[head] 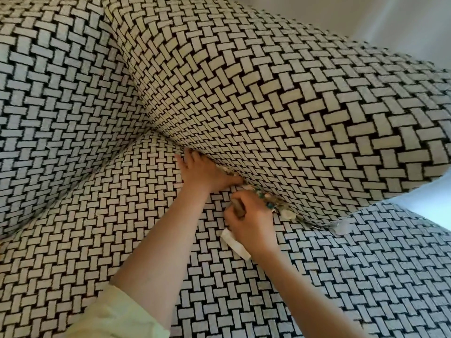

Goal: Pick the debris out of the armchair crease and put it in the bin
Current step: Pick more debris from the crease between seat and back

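Probably a home: woven-pattern upholstered armchair [268, 93], plain wall [366, 15].

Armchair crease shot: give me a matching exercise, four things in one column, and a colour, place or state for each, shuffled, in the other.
Things:
1 left hand
2 right hand
3 debris
4 sleeve

Place, colour or state:
a pale yellow-green
b wedged along the crease
c flat, fingers straight
d grips white paper

Pairs: 1-c, 2-d, 3-b, 4-a
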